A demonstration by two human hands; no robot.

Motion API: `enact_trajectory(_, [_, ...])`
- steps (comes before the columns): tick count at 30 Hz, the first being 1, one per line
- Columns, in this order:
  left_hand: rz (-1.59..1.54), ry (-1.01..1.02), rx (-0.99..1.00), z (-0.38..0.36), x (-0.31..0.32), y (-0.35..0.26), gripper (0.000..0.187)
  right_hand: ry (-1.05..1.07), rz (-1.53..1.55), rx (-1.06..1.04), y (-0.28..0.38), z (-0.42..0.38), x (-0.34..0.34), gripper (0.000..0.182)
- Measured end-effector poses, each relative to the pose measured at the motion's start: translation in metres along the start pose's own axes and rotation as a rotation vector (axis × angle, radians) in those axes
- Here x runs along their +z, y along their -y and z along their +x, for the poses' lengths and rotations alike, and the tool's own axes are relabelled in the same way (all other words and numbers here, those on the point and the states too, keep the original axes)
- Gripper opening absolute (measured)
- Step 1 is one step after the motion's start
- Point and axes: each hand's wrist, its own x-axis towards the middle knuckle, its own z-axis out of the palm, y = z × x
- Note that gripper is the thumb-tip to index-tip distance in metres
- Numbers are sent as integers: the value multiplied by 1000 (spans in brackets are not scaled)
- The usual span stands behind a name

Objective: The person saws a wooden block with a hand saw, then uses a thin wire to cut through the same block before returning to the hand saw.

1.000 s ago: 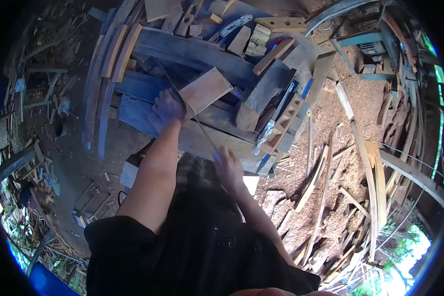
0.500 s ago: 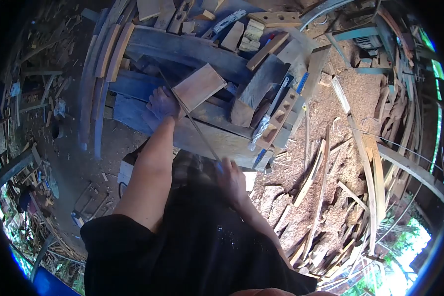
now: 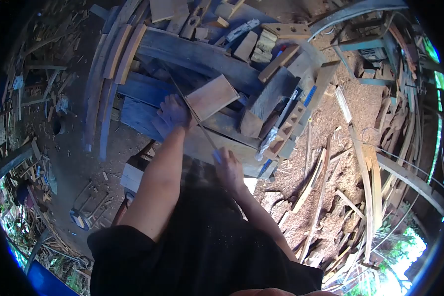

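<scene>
A long thin saw-like blade [image 3: 207,134] runs diagonally along the near left edge of a pale wooden block [image 3: 213,97] on the bench. My right hand [image 3: 228,167] is closed round its near end, where a bit of blue shows. My left hand [image 3: 174,111] presses down on the wood at the block's left, beside the blade. Its fingers are bent and partly in shade, and whether they grip anything is unclear. Beneath both lies the plank top of the workbench [image 3: 197,148].
To the right on the bench lie a dark wood block [image 3: 269,98], a slotted wooden piece [image 3: 288,123] and a blue ruler [image 3: 309,95]. Offcuts line the back. Long strips [image 3: 364,172] lie over sawdust at the right.
The view has shifted, so the bench sits slightly further right and lower. My right hand has moved up along the blade's line, nearer the block. My left hand stays beside the block.
</scene>
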Motion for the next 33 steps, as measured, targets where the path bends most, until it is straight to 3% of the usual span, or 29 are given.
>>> enact_trajectory(5, [-27, -17, 15, 6, 7, 2, 29, 19, 9, 76, -14, 5, 7, 26])
enact_trajectory(15, [-20, -35, 19, 2, -4, -5, 27, -2, -11, 2, 2, 3, -25, 28])
enact_trajectory(18, [-53, -65, 34, 2, -3, -2, 27, 78, -20, 15, -5, 14, -34, 28])
enact_trajectory(25, [-24, -20, -132, -2, -9, -22, 26, 141, -101, -26, -3, 46, -63, 27])
enact_trajectory(33, [-148, -67, -88, -4, -3, -14, 26, 29, -140, -67, -26, 22, -18, 34])
